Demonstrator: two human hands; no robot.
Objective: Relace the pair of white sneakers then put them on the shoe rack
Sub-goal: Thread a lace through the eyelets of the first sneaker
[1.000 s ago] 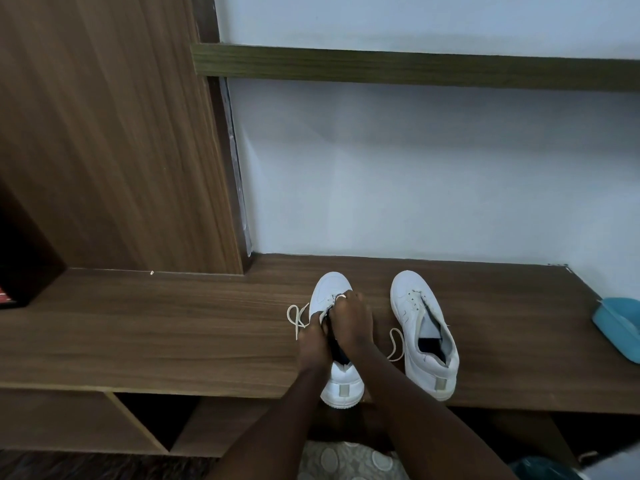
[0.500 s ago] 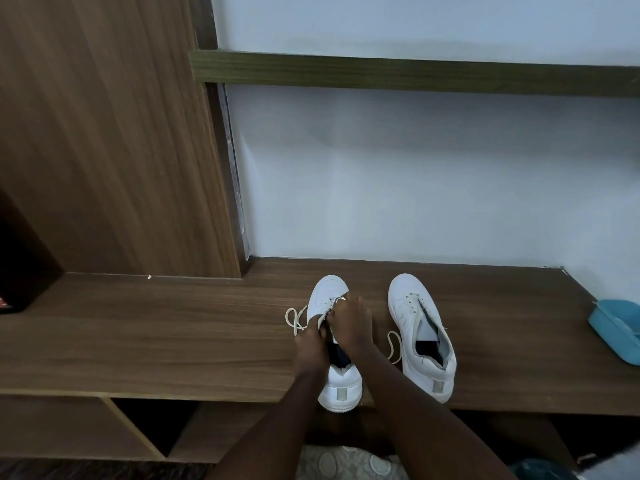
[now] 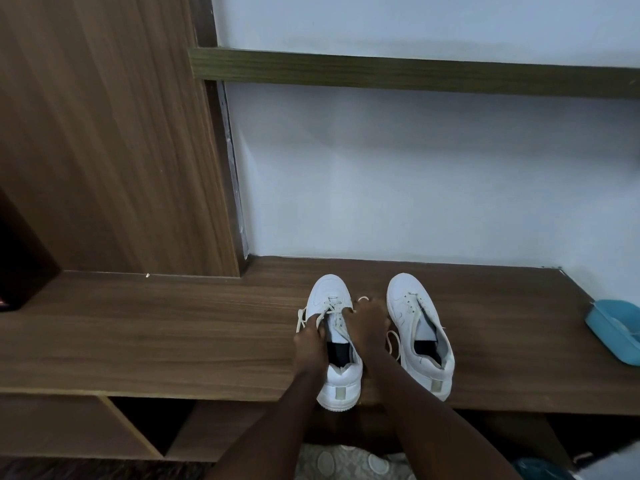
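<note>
Two white sneakers stand side by side on a wooden shelf, toes toward the wall. The left sneaker has cream laces partly threaded across its front eyelets. My left hand pinches the lace at the shoe's left side. My right hand pinches the lace at its right side, with a loop showing above my knuckles. The right sneaker stands untouched, its tongue open and a loose lace end lying between the shoes.
A blue plastic container sits at the shelf's right end. A tall wooden panel rises at the left, and a narrow upper shelf runs along the white wall. Open compartments lie below the shelf.
Both hands have spread apart to the sides of the left sneaker, drawing the lace out and uncovering its tongue. The right sneaker has not moved.
</note>
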